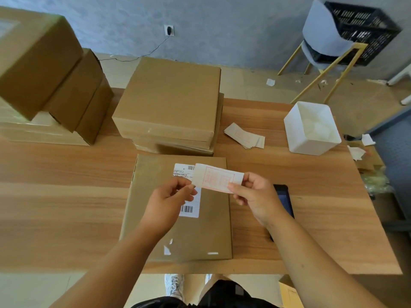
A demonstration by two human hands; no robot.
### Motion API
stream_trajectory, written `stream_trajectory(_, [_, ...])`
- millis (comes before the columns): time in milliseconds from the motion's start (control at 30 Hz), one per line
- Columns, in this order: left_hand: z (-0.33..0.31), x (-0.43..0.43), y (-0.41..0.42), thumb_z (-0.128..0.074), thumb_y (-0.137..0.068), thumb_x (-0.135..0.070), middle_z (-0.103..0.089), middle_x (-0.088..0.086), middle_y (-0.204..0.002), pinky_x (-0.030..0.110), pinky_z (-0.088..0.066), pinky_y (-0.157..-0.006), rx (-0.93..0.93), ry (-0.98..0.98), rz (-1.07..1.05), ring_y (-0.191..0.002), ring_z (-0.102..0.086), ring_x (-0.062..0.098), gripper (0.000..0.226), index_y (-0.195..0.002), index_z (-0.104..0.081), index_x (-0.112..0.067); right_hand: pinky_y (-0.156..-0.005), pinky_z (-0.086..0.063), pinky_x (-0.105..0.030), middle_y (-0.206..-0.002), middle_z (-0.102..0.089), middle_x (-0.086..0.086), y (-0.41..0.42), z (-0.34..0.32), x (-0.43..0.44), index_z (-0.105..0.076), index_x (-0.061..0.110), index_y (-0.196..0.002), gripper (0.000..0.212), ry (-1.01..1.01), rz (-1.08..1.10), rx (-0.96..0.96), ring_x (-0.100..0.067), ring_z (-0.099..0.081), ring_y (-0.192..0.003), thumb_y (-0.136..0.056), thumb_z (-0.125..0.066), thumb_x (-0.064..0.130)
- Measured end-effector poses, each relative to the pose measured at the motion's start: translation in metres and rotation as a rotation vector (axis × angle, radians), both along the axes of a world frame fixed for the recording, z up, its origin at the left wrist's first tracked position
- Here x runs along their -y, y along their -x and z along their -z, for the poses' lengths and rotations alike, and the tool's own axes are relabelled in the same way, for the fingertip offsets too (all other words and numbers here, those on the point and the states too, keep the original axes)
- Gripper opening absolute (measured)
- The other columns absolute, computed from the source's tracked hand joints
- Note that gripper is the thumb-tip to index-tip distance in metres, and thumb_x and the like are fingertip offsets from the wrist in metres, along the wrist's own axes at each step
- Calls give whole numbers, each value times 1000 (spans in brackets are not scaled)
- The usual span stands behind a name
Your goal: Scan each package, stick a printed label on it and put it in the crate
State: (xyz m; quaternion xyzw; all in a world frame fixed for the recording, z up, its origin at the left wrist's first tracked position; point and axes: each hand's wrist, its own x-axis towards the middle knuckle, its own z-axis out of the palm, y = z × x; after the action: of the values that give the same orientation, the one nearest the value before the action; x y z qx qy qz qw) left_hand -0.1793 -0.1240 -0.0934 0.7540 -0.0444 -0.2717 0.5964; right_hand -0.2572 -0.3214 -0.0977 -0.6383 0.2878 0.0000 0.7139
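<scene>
Printed label (219,178) held above flat package (180,207) on worktop (66,196); left hand (171,196) pinches left end, right hand (251,193) pinches right end; long axis runs left-right; package directly beneath; both hands equally near.

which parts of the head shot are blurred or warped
Head view: the stacked boxes at upper left and the black crate at upper right are smeared and bowed by the wide lens; the label pinched by the left hand and right hand is sharper, though its print is unreadable.
</scene>
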Motion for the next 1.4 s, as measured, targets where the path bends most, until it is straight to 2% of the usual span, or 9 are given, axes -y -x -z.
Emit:
stream_trajectory(133, [0, -17, -1, -57, -87, -10, -72, -3, -75, 14, -49, -61, -2, 74, 4, -68, -65, 5, 17, -75, -65, -18, -45, -41, -17, -73, -72, 0, 4, -2, -22, -66, 9, -89, 12, 0, 34, 6, -6, -54, -52, -83, -68, 0])
stream_trajectory(467, [-1, -38, 1, -57, -87, -6, -71, -2, -72, 12, -48, -60, -28, 167, 37, -66, -64, 4, 18, -75, -67, -15, -44, -42, -17, -72, -71, 0, 10, -9, -50, -64, 3, -97, 16, 14, 84, -95, -4, -55, -51, -82, -70, 3])
stream_trajectory(633, [-5, -40, 1, -58, -87, -5, -70, -2, -70, 11, -46, -59, -4, 202, 21, -66, -63, 5, 31, -65, -68, -24, -59, -48, -21, -96, -67, 0, 8, -11, -58, -58, 13, -104, 34, 210, 196, -278, -8, -60, -74, -79, -77, 26])
stream_trajectory(733, [-6, -41, -1, -59, -87, -8, -70, -4, -70, 13, -46, -61, 21, 163, 8, -68, -64, 5, 33, -64, -68, -29, -64, -41, -16, -94, -63, 8, 9, -16, -63, -60, 20, -101, 26, 426, 302, -201, -3, -57, -83, -81, -74, 28])
stream_trajectory(833, [-7, -41, -1, -60, -86, -10, -71, -3, -72, 19, -45, -66, 36, 129, 13, -69, -64, 6, 30, -66, -69, -30, -64, -44, -10, -87, -66, 14, 7, -27, -71, -66, 31, -88, 9, 529, 127, -4, 3, -58, -80, -85, -70, 23])
stream_trajectory(933, [-8, -39, 0, -61, -86, -13, -71, -3, -74, 20, -47, -67, 69, 110, 46, -70, -65, 7, 28, -67, -68, -32, -67, -46, -12, -92, -67, 14, 1, -35, -80, -68, 38, -87, 19, 504, -113, 72, -1, -57, -81, -88, -66, 20])
stream_trajectory(1100, [-11, -36, 2, -63, -85, -15, -69, -1, -74, 26, -52, -68, 127, 121, 109, -71, -64, 14, 22, -71, -69, -31, -84, -53, -33, -94, -70, 7, -7, -35, -87, -72, 36, -87, 21, 400, -249, 81, -18, -65, -91, -89, -65, 16])
stream_trajectory(1200, [-12, -35, 1, -63, -86, -15, -69, 0, -75, 33, -53, -71, 135, 131, 131, -72, -63, 18, 22, -72, -70, -30, -88, -53, -42, -90, -72, 9, -7, -36, -85, -72, 40, -79, 29, 373, -262, 98, -15, -66, -90, -88, -66, 13])
stream_trajectory(1400, [-14, -36, 0, -62, -87, -19, -71, -5, -77, 15, -50, -68, 149, 127, 196, -73, -65, 8, 17, -78, -71, -29, -67, -47, -10, -85, -72, 19, -6, -36, -79, -72, 38, -86, 26, 319, -261, 97, 2, -65, -82, -89, -65, 13])
